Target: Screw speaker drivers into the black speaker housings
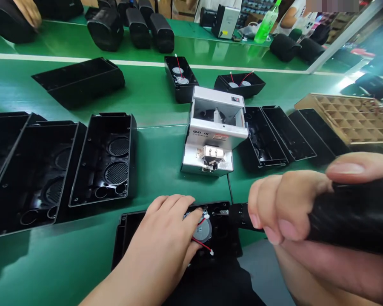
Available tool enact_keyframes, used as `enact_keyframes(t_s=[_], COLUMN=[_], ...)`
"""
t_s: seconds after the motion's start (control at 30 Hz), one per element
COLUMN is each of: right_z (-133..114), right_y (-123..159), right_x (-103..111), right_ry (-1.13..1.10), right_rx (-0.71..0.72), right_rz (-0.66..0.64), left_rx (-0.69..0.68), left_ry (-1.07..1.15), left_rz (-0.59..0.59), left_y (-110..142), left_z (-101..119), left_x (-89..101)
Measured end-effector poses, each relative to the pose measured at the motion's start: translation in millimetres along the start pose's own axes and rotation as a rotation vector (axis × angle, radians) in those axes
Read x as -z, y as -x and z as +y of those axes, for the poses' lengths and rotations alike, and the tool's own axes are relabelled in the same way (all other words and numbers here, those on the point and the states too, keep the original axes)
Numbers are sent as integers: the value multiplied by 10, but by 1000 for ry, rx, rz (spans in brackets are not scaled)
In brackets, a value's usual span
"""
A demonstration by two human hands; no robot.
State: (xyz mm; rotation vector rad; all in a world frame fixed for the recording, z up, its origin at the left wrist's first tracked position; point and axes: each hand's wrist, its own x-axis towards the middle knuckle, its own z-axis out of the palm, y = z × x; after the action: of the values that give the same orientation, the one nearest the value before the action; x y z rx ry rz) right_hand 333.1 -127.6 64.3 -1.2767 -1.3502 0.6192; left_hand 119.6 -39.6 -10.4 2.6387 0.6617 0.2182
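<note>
Before the machine (215,132), left hand (167,231), thumb spread, steadies a speaker (203,231); right hand's (287,206) fingers wrap a screwdriver (354,216); boxes behind (185,91) hold theirs, leftward boxes (97,159) none.

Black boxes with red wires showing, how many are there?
3: the near box under the left hand, and the left box and right box behind the silver machine. Others may be hidden.

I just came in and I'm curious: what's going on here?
A person's left hand rests on a round speaker in a black case. The right hand grips a black screwdriver, its tip over that case beside the speaker. A silver machine stands just beyond, with more black cases on both sides of it.
</note>
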Motion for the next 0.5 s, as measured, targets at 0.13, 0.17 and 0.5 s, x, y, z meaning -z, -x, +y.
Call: enact_keyframes(t_s=[0.13, 0.17, 0.5], right_z=[67, 92, 176], right_y=[-42, -51, -104], right_x=[-72, -83, 13], right_ry=[-298, -319, -451], right_rx=[-49, -30, -42], right_rz=[102, 96, -60], left_rx=[-7, -10, -17], left_ry=[35, 34, 79], left_rz=[36, 37, 39], left_y=[-8, -11, -16], left_z=[-9, -9, -33], left_x=[-11, -12, 31])
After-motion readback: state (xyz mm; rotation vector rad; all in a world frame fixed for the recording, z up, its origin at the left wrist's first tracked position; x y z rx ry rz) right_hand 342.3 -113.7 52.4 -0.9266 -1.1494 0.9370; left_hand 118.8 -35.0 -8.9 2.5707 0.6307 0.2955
